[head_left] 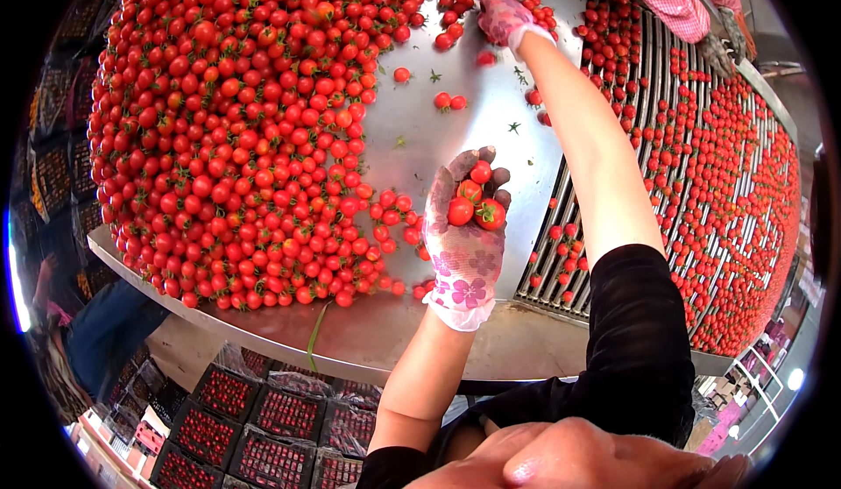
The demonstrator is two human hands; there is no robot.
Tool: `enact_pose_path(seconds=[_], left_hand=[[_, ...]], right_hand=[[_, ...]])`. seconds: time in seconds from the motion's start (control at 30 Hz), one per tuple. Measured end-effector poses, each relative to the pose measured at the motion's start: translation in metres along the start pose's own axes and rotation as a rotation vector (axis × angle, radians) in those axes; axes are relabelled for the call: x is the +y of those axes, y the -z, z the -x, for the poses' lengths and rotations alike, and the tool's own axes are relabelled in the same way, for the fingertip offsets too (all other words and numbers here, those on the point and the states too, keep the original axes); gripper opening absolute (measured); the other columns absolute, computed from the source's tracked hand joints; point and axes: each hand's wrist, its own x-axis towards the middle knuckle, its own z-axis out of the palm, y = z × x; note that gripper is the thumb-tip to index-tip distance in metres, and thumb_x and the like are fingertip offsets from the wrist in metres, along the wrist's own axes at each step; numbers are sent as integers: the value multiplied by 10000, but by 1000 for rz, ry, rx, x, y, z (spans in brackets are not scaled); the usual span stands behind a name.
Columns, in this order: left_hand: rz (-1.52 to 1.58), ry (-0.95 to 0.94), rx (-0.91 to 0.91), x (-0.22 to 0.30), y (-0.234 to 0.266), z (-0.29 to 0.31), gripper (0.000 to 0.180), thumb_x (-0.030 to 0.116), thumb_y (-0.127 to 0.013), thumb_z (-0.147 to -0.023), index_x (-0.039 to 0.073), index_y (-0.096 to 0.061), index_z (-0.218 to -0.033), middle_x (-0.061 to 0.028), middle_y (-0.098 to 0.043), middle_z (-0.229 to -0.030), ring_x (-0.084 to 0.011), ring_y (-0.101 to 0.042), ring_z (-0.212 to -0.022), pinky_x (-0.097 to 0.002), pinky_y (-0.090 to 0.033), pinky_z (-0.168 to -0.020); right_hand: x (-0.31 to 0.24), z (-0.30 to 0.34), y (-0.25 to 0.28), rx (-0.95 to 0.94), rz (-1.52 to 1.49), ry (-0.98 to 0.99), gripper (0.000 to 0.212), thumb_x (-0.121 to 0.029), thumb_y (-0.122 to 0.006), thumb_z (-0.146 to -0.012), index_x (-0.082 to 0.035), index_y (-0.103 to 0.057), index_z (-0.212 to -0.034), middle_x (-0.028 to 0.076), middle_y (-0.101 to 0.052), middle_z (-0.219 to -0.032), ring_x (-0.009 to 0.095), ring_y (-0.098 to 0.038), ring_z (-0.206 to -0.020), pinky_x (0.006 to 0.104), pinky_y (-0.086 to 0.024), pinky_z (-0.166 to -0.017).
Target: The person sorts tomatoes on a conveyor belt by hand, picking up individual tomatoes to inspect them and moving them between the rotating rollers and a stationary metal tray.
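My left hand [469,230], in a pale flowered glove with darkened fingers, is palm up over the metal tabletop [412,112]. Its curled fingers cup several cherry tomatoes [489,215], one with a green calyx. Farther off, my right hand [512,20], gloved in the same pattern, reaches down among cherry tomatoes at the table's far side. Its fingertips are partly hidden and blurred, so whether it grips one cannot be made out. A big heap of cherry tomatoes [236,138] covers the left of the table.
On the right, a roller conveyor [648,147] carries many tomatoes. Another person's gloved hand [718,53] is at its far edge. Loose calyxes [514,127] and a few tomatoes [450,102] dot the tabletop. Black crates [276,414] of tomatoes stand below the metal front edge.
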Motion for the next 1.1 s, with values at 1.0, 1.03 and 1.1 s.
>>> enact_pose_path(seconds=[1.0, 1.03, 1.1], left_hand=[[264, 6, -250, 3, 7, 0, 371, 356, -605, -949, 63, -679, -1164, -143, -535, -1354, -287, -570, -1121, -352, -506, -863], [251, 19, -249, 0, 8, -1, 377, 358, -598, -952, 62, -677, -1173, -144, -534, -1356, -286, -570, -1122, -353, -507, -866], [219, 13, -253, 2, 12, 0, 390, 362, -585, -959, 61, -672, -1191, -146, -532, -1359, -283, -568, -1125, -354, -509, -873]], right_hand=[[-103, 123, -159, 314, -252, 589, 450, -312, -566, -940, -69, -556, -1319, 166, -527, -1330, 354, -489, -1232, 488, -404, -1033], [-97, 108, -153, 350, -256, 613, 454, -318, -561, -941, -72, -554, -1322, 172, -521, -1337, 368, -484, -1236, 500, -404, -1031], [-93, 75, -129, 352, -294, 675, 458, -337, -562, -936, -99, -558, -1328, 180, -534, -1308, 360, -501, -1212, 514, -435, -963]])
